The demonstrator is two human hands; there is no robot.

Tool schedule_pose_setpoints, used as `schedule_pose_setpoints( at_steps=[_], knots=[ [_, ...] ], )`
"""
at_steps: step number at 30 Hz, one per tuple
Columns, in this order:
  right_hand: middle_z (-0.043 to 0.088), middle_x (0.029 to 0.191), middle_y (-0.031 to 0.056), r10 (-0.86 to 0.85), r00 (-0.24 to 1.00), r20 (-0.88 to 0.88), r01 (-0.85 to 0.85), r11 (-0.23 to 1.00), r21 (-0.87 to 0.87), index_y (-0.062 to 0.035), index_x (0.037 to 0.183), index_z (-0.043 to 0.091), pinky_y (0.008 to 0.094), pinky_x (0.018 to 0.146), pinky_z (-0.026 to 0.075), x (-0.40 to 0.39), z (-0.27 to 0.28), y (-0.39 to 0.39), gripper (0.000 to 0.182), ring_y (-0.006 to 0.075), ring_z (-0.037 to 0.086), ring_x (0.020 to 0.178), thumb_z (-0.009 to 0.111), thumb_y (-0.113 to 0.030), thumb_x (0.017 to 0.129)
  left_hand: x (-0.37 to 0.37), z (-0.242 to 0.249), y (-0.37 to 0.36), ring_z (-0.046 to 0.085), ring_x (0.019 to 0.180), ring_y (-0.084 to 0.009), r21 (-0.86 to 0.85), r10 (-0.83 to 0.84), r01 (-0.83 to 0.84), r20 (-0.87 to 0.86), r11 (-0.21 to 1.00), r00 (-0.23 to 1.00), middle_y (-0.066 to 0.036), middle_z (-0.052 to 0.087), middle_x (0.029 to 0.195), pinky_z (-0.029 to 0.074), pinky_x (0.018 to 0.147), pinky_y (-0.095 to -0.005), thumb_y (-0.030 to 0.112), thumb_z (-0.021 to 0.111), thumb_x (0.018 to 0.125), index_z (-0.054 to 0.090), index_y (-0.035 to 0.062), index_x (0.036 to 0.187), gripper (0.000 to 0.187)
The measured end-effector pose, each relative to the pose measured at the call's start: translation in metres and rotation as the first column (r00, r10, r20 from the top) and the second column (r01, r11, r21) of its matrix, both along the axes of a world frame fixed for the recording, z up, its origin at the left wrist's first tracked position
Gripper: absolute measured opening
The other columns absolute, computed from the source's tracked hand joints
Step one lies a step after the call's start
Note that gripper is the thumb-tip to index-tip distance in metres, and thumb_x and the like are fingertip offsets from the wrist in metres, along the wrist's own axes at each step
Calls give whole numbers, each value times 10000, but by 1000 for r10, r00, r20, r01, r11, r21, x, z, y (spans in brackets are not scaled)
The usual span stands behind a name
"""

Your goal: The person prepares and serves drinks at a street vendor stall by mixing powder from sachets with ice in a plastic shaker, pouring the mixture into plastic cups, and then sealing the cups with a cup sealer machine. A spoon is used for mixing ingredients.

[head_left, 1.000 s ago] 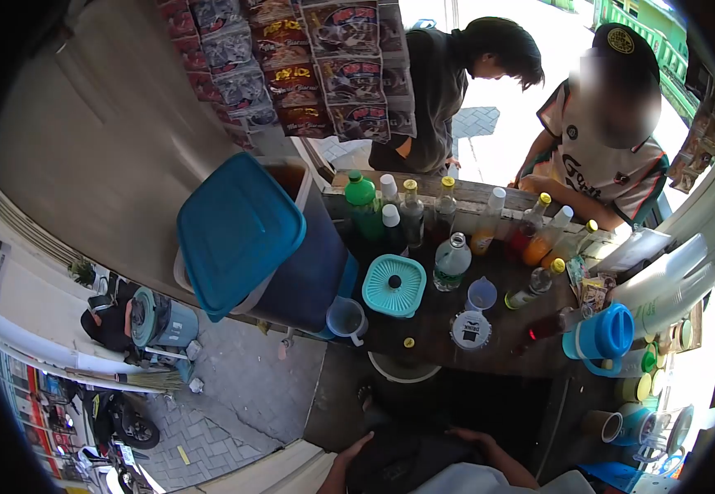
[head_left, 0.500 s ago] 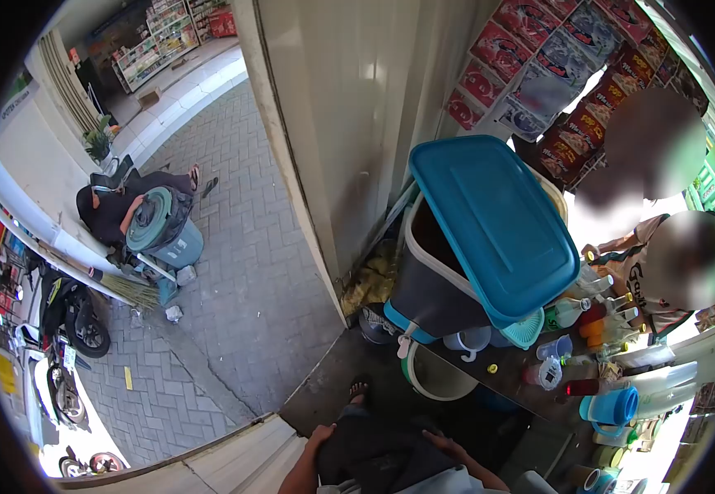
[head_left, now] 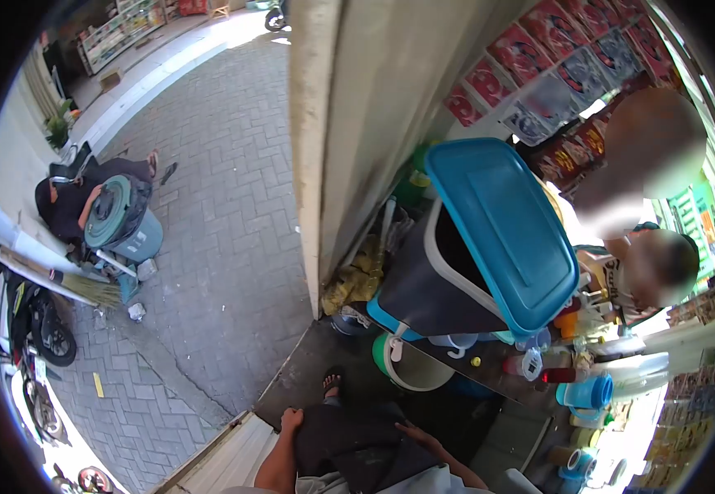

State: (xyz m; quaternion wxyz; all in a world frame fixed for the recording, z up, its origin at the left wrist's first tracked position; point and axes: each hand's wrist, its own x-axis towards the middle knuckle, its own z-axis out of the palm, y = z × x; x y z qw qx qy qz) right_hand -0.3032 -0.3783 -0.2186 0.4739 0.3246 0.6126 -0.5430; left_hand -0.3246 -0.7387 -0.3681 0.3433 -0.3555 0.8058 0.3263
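Note:
At the bottom of the view a dark cloth or garment [head_left: 349, 440] covers my lap. My left hand [head_left: 291, 419] is at its left edge with the fingers curled in; whether it grips the fabric is unclear. On the right side my right hand [head_left: 416, 434] rests flat against the same dark cloth, its fingers stretched out. My sandalled foot [head_left: 333, 381] shows beyond the cloth. A large dark cooler box [head_left: 423, 280] stands ahead of me, its blue lid [head_left: 505, 235] lying tilted over the opening. Below its tap is a white-and-green bucket [head_left: 419, 366].
A counter [head_left: 489, 375] holds bottles, a blue pitcher [head_left: 594, 392] and cups. Hanging sachets [head_left: 555, 62] line the upper right, near two people with blurred heads. Outside, a person in dark clothes sits beside a lidded bin [head_left: 123, 218]; motorcycles [head_left: 48, 329] stand at left.
The view has turned, so the doorway post stands further right and the bin further left. Both my hands appear slightly further left and higher in the picture, still at the dark cloth.

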Motion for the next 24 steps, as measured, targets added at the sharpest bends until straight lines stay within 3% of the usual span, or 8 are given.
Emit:
schedule_pose_setpoints(
  at_steps=[2, 5, 8, 11, 13, 15, 18, 24],
  knots=[
    [331, 1449, 204, -106, 994, 5, 106, 989, -99, -3, 1465, 184, 362, 1056, 336, 29, -36, 12, 930, 271, 406, 1287, 557, -587, 844, -17, -11, -5, 609, 1011, -387, 92, -135, 141, -67, 986, 989, -243, 648, 1005, 467, 875, -432, 353, 584, 813, 658, 1, 978, 395],
    [333, 1452, 195, -296, 955, 27, 295, 955, 31, -8, 1463, 198, 358, 1062, 330, 57, -50, 6, 940, 279, 397, 1294, 567, -600, 833, -39, -30, -8, 624, 969, -387, 96, -320, 339, -170, 936, 932, -238, 660, 957, 474, 857, -434, 354, 587, 812, 667, -17, 959, 407],
    [348, 1449, 177, -318, 948, -34, 320, 941, 112, -12, 1449, 256, 354, 1065, 324, 87, -53, 1, 903, 286, 382, 1305, 567, -597, 836, -56, -34, -3, 649, 891, -376, 128, -445, 477, -218, 869, 869, -241, 667, 876, 496, 805, -432, 325, 580, 806, 675, -33, 919, 387],
    [439, 1388, 169, -569, 805, -166, 592, 787, 173, -4, 1396, 377, 344, 1042, 350, 115, -41, -17, 786, 262, 436, 1261, 548, -561, 868, -85, -24, 10, 669, 781, -349, 191, -563, 576, -121, 795, 817, -237, 667, 803, 522, 716, -416, 286, 573, 793, 678, -40, 878, 353],
    [538, 1288, 162, -875, 435, -212, 890, 454, -48, 4, 1309, 495, 333, 999, 390, 156, -72, -28, 638, 230, 516, 1171, 529, -491, 909, -99, -16, 12, 676, 722, -328, 205, -613, 600, -2, 773, 790, -233, 666, 772, 532, 666, -404, 267, 569, 786, 680, -41, 857, 335],
    [628, 1129, 131, -835, 483, -265, 872, 430, 233, -4, 1207, 595, 335, 949, 422, 180, -65, -36, 537, 205, 581, 1052, 495, -457, 936, -118, -24, 30, 664, 632, -247, 250, -701, 673, 34, 696, 713, -160, 665, 785, 538, 505, -364, 205, 590, 800, 656, -27, 897, 260],
    [644, 1117, 143, -887, 388, -249, 909, 324, 263, 4, 1237, 564, 327, 908, 457, 225, -104, -56, 487, 233, 611, 1008, 559, -366, 921, -133, -19, 62, 666, 616, -230, 227, -660, 661, -93, 715, 745, -166, 669, 720, 530, 572, -372, 239, 578, 781, 657, -18, 868, 283],
    [644, 1062, 135, -860, 408, -306, 898, 317, 305, 2, 1170, 595, 319, 822, 479, 274, -149, -17, 403, 210, 614, 914, 565, -316, 923, -126, 27, 147, 652, 595, -190, 289, -562, 573, -128, 767, 817, -117, 643, 678, 521, 547, -322, 201, 581, 796, 637, 2, 866, 218]
  ],
)
